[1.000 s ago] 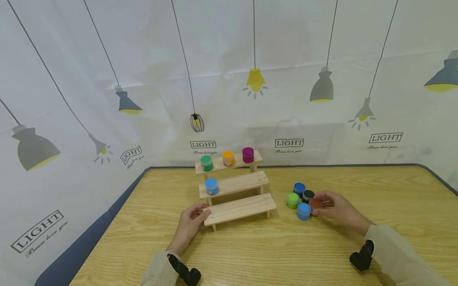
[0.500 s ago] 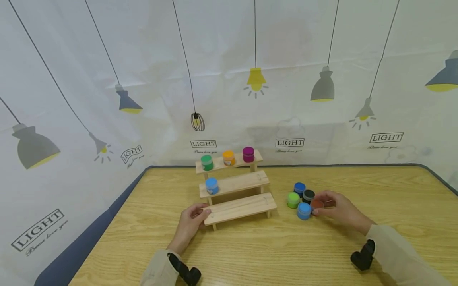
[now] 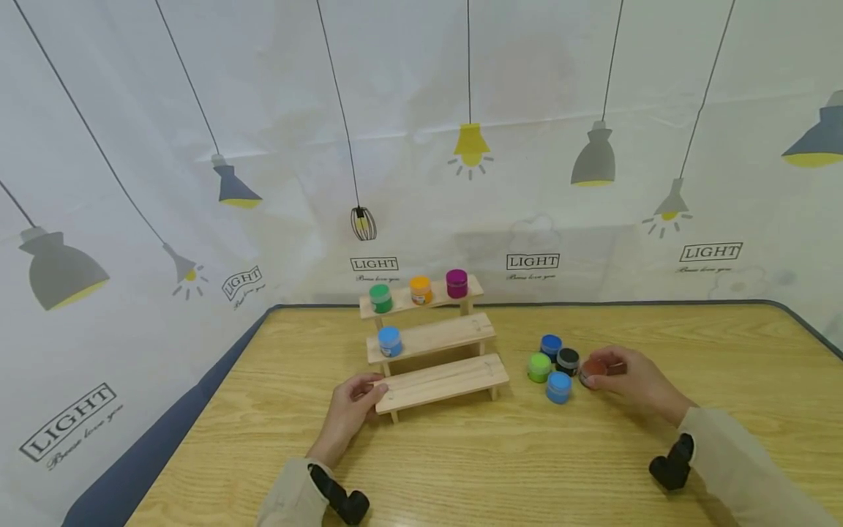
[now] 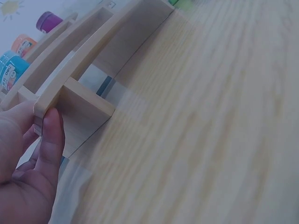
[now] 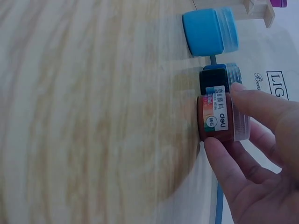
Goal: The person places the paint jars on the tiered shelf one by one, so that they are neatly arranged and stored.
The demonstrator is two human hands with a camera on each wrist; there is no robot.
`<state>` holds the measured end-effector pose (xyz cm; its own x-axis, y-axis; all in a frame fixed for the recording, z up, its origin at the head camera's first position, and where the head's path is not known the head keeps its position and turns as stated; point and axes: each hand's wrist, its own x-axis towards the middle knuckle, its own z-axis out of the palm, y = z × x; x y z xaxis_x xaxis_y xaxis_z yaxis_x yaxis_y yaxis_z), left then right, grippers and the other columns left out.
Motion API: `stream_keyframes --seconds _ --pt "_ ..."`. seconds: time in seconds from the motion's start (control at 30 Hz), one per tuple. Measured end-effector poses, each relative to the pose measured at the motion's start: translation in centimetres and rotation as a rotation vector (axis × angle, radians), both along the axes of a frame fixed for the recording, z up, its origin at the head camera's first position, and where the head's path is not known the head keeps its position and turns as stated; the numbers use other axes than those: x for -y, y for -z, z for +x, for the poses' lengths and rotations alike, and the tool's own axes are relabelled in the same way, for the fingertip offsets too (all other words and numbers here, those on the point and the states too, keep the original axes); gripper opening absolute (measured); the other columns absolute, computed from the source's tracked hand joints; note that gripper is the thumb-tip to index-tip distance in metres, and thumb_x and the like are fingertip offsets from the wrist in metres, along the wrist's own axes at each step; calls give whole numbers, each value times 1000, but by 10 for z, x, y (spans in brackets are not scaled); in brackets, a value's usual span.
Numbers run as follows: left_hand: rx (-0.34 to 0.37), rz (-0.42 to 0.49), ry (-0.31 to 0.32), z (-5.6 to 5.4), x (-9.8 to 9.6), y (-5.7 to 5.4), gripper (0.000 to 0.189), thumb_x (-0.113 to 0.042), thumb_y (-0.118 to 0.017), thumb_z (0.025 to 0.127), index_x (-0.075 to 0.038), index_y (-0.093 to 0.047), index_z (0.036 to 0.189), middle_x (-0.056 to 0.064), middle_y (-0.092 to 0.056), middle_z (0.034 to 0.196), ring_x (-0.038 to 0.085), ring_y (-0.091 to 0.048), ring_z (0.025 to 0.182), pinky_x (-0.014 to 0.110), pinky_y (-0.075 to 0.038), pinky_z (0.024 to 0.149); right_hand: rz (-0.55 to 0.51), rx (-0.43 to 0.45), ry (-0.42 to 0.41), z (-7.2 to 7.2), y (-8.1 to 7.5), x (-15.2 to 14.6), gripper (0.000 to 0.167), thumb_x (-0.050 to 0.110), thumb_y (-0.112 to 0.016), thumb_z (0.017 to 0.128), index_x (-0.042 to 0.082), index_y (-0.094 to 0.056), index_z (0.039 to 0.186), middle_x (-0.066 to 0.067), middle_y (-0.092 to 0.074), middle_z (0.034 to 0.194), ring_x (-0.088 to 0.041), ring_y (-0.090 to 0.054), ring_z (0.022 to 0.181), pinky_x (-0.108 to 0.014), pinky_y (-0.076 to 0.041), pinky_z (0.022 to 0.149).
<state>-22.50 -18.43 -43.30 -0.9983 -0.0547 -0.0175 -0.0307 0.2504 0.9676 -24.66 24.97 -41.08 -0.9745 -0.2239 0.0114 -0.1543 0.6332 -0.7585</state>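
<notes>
My left hand (image 3: 352,406) pinches the left end of the lowest step of a three-step wooden rack (image 3: 441,383), thumb on top and fingers beneath. On the right, my right hand (image 3: 632,377) grips a reddish-brown paint jar (image 5: 216,116) between thumb and fingers; its label faces the right wrist camera. Just left of that jar stand a black jar (image 3: 567,361), a light blue jar (image 3: 559,387), a lime green jar (image 3: 538,367) and a dark blue jar (image 3: 551,348).
On the rack's top step sit a green jar (image 3: 380,298), an orange jar (image 3: 421,290) and a purple jar (image 3: 457,283). Another light blue jar (image 3: 390,342) is at the left of the middle step. A lamp-printed curtain (image 3: 421,146) rises behind the wooden table (image 3: 461,468).
My right hand has shifted slightly right with the reddish-brown jar, widening its gap from the light blue and black jars. The left hand keeps its hold on the rack.
</notes>
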Motion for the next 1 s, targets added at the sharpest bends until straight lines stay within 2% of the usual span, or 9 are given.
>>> stream_keyframes --seconds 0.3,0.43,0.63,0.77,1.0 --pt "-22 -2 -12 -1 1 0 32 -20 -63 83 -1 -60 108 5 -58 80 13 -51 60 25 -45 54 -11 28 -46 -4 -3 0 60 24 -66 81 -10 -40 123 -27 -48 112 -37 -51 99 -39 -46 76" --pt "-15 -3 -12 -2 1 -1 32 -20 -63 83 -1 -59 109 5 -58 80 13 -51 61 25 -45 54 -3 17 -58 -6 -3 1 56 16 -67 79 -12 -41 120 -26 -51 108 -35 -52 96 -39 -46 76" --pt "-7 3 -4 -2 1 1 32 -20 -62 84 0 -59 109 5 -57 80 13 -51 61 25 -45 54 17 6 -29 -5 0 1 48 12 -67 79 -11 -46 116 -21 -54 105 -31 -53 93 -36 -46 74" --pt "-1 6 6 -1 1 0 33 -20 -62 84 0 -58 110 5 -57 79 13 -51 62 26 -45 54 26 -2 -15 -1 0 1 47 14 -66 80 -10 -47 115 -21 -54 105 -33 -53 95 -39 -45 76" --pt "-3 -4 10 1 1 -2 34 -22 -61 85 0 -57 112 5 -57 81 12 -51 63 26 -45 55 55 -20 3 7 -9 -1 55 27 -65 81 -7 -46 120 -21 -53 108 -36 -51 98 -42 -44 76"
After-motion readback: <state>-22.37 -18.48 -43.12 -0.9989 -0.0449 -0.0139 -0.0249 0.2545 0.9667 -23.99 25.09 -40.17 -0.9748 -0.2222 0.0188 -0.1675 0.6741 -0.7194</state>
